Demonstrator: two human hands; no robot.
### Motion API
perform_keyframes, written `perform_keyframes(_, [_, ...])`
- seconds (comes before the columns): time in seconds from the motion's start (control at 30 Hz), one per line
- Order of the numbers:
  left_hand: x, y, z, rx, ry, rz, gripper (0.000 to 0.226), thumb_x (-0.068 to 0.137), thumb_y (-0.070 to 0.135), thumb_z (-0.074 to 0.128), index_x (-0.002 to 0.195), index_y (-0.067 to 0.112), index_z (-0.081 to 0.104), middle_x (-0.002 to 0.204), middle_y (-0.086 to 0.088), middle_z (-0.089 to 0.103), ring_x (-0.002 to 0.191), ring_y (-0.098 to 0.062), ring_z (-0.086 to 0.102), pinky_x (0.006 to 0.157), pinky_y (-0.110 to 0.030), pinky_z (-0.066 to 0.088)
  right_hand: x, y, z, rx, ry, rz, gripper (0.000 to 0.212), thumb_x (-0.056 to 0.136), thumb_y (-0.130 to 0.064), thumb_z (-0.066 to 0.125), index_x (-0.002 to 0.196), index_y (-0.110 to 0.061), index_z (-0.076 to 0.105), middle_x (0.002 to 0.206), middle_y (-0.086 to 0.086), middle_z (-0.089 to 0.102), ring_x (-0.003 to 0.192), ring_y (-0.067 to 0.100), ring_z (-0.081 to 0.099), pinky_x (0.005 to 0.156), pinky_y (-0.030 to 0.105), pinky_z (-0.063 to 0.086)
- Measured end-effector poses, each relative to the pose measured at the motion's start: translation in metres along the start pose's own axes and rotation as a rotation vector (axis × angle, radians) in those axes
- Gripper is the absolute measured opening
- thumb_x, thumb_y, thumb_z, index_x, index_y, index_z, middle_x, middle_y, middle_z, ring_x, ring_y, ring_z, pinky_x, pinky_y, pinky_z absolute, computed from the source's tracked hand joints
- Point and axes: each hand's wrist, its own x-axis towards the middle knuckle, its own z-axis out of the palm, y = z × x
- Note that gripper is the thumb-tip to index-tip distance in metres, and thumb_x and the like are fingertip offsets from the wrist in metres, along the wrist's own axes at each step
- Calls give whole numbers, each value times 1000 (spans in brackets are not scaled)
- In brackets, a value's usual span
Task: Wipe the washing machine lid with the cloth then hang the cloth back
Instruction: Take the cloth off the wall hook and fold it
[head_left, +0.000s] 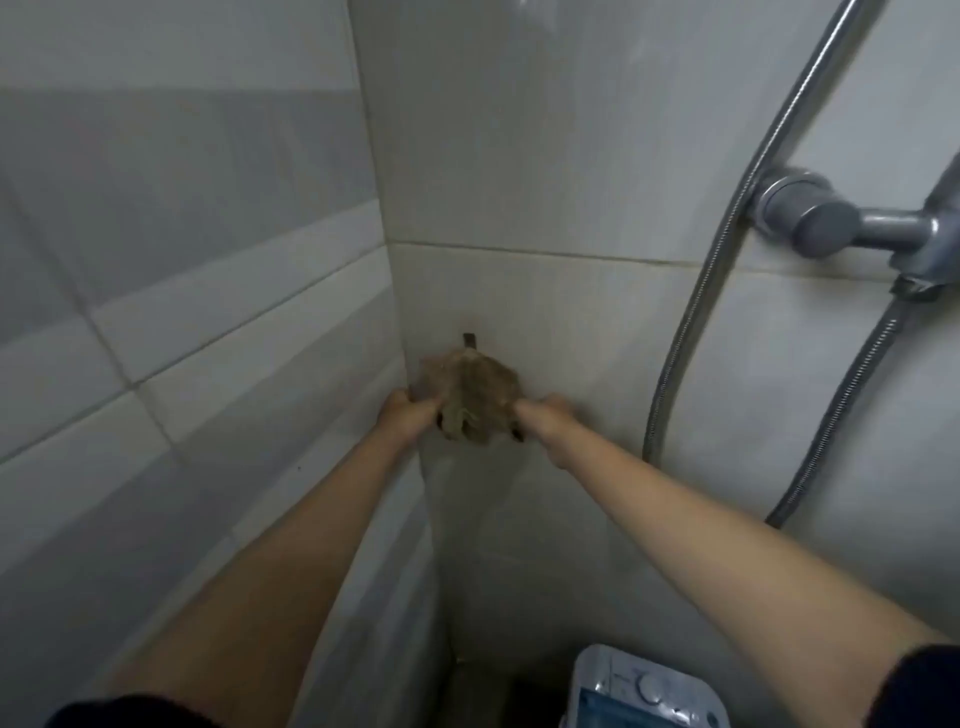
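A crumpled brown cloth hangs against the tiled wall from a small dark hook near the corner. My left hand grips the cloth's left edge and my right hand grips its right edge, both arms stretched up and forward. Far below, at the bottom edge, the washing machine shows its white control panel and bluish lid; most of it is out of frame.
A chrome shower mixer sticks out of the right wall, with a metal hose looping down beside my right arm. Grey and white tiled walls meet in a corner just left of the hook.
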Motion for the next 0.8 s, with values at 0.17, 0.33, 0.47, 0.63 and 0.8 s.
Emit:
perform_keyframes(0.17, [24,-15,6,-35,-7,22,5,83,17,66,86,18,70,106,-13,71,99,-27,65,88,-37,51,6,1,22,62,-79,-66,38,84,-22,67,117,-4,65,108,11,68,91,16,59,72,21,48])
perform_keyframes(0.33, [29,-9,6,4,35,77,20,88,21,59,69,27,62,86,-5,67,91,-26,65,86,-40,51,7,-12,31,83,134,-154,23,84,-13,58,102,-9,72,103,12,73,100,25,67,90,35,54])
perform_keyframes(0.47, [25,5,1,-54,100,177,14,91,20,55,80,22,63,91,-4,67,92,-25,64,87,-37,50,-1,-32,22,123,138,-256,22,86,-11,54,101,-7,70,96,10,71,97,27,67,90,41,55])
perform_keyframes(0.63, [10,43,-6,-177,138,272,15,95,18,49,86,17,61,98,-10,66,96,-28,64,89,-42,52,-20,-55,3,153,134,-337,21,92,-9,51,108,-1,62,110,15,68,103,27,63,94,35,49])
perform_keyframes(0.8, [-7,77,3,-112,75,329,12,94,18,50,86,11,57,95,-18,64,89,-26,61,83,-38,48,-38,-57,-26,175,201,-256,24,88,-16,58,104,1,63,97,12,66,96,26,64,82,28,48])
